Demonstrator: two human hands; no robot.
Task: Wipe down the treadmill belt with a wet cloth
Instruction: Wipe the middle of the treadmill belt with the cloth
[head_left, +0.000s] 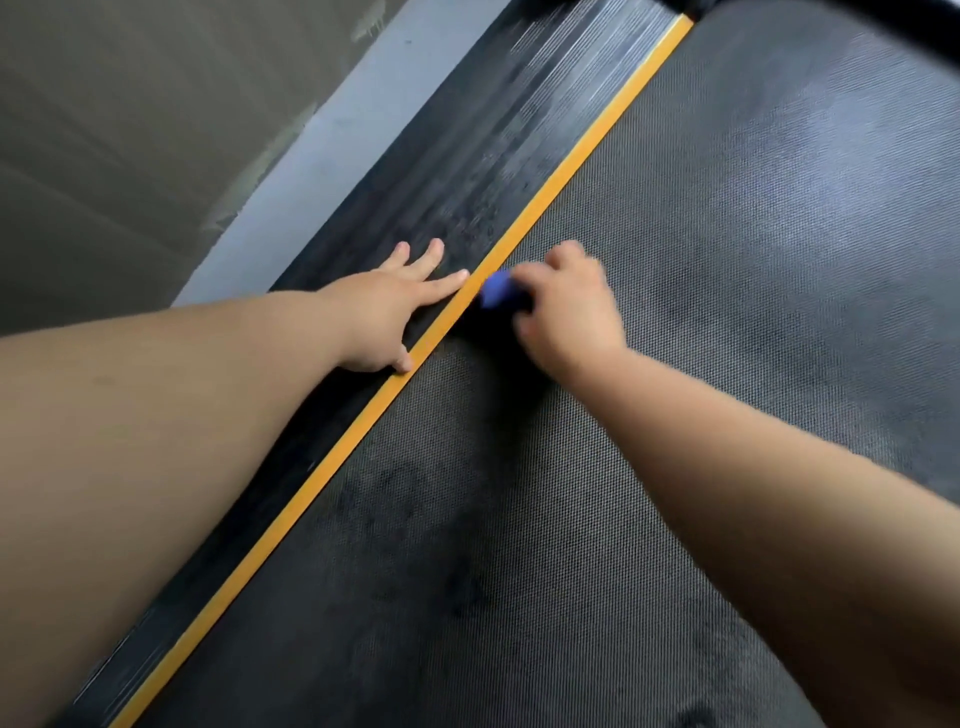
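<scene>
A small blue cloth (497, 291) is being gripped by the right hand (569, 306) just right of the frame's centre. The fingers are being curled round it, so only a bunched corner is showing at the hand's left edge. The rest is being hidden under the palm, and its full extent cannot be told. The cloth is being pressed onto the treadmill belt (701, 270), just beside the orange stripe (576, 150) running diagonally from lower left to upper right.

The cloth is being judged soft, light and limp. Being wet, it is likely to drag on the woven-textured belt rather than slide, so a bunched hold under the palm with downward pressure is being judged the sound way to take it. The belt itself is being judged firm, though perhaps free to creep under a push along its length.

The left hand (387, 306) is being laid flat on the ribbed black side rail (467, 171), left of the stripe. Its fingers are straight and spread, nothing is being held, and its thumb is touching the stripe's edge.
</scene>
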